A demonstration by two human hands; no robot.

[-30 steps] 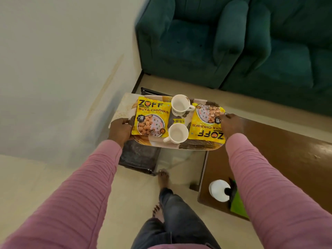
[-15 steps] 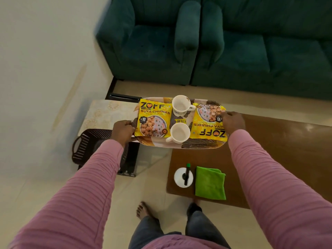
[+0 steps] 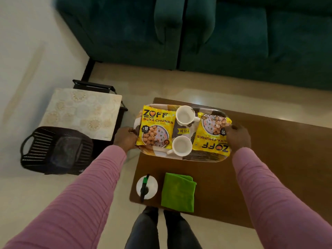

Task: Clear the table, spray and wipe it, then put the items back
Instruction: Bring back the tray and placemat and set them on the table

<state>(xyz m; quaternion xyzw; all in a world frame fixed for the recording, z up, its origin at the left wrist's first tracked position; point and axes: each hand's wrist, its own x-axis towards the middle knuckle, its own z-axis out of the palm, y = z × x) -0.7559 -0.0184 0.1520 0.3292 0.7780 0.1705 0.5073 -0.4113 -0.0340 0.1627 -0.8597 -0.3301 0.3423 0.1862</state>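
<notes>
Head view, left hand (image 3: 125, 139) and right hand (image 3: 238, 136) clasping tray (image 3: 197, 159) ends (cups (image 3: 185, 115), packets (image 3: 155, 130) aboard), seemingly over table (image 3: 269, 177).

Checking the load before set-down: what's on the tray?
Yellow packets at both ends, with two white cups between them; both look empty. A price sticker shows between the cups. The tray surface under the packets is hidden.

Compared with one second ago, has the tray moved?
Yes. The tray went rightward, from above the patterned side table to over the brown table.
</notes>
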